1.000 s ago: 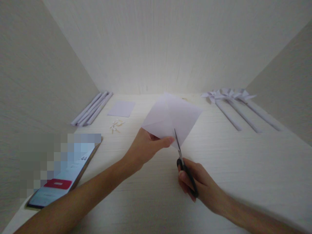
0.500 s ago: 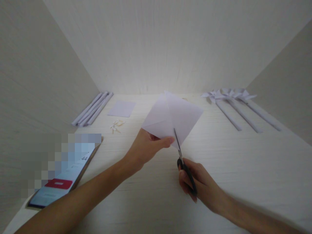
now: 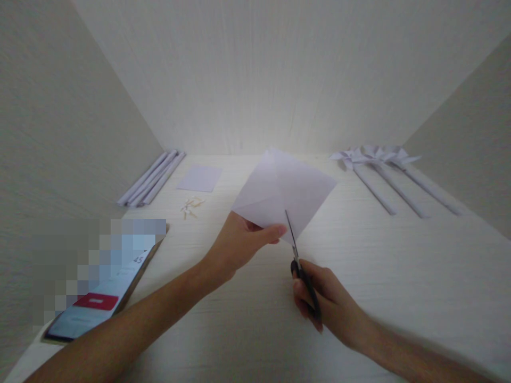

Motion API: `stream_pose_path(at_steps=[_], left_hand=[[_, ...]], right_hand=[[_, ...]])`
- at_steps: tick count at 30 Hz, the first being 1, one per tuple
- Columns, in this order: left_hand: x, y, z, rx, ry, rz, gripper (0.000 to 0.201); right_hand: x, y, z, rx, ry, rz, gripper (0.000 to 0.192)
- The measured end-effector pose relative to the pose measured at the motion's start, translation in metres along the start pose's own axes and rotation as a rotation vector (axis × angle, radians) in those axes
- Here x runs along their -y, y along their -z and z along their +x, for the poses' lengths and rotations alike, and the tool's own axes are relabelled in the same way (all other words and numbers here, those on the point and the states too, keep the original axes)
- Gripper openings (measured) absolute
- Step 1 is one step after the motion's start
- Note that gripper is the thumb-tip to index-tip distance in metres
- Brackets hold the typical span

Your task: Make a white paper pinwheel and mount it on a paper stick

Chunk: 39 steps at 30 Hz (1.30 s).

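Note:
A square sheet of white paper (image 3: 301, 183) with creases is held up like a diamond above the table. My left hand (image 3: 249, 234) pinches it near its lower edge, thumb on the near face and the fingers mostly hidden behind. In my right hand (image 3: 319, 292) is a pair of scissors (image 3: 307, 292) with black handles, the fingers closed round the loops. One dark blade lies over the near face of the paper, pointing up from the lower corner toward the middle. The other blade is mostly hidden behind the sheet.
Rolled paper sticks (image 3: 154, 178) lie at the back left, beside a flat paper square (image 3: 199, 177). Small pale pieces (image 3: 191, 206) are scattered nearer. A phone (image 3: 99, 300) lies at left under my forearm. Paper pinwheels (image 3: 383, 162) on sticks rest at the back right, against walls (image 3: 255, 74).
The right part of the paper has shifted slightly to the right, and the gap at its top has narrowed. Both hands and the scissors stay almost in place.

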<state>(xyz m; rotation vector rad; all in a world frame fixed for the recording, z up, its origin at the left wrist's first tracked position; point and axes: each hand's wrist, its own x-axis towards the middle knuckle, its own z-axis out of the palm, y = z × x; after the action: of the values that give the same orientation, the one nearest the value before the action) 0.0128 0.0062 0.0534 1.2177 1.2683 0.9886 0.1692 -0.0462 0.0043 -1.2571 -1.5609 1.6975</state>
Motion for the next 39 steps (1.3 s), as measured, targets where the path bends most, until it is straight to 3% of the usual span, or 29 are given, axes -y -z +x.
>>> stream_pose_path(at_steps=[39], left_hand=[[0.0053, -0.0025, -0.0026, 0.027, 0.023, 0.019, 0.015]], right_hand=[[0.0012, 0.0008, -0.0014, -0.025, 0.022, -0.003, 0.034]])
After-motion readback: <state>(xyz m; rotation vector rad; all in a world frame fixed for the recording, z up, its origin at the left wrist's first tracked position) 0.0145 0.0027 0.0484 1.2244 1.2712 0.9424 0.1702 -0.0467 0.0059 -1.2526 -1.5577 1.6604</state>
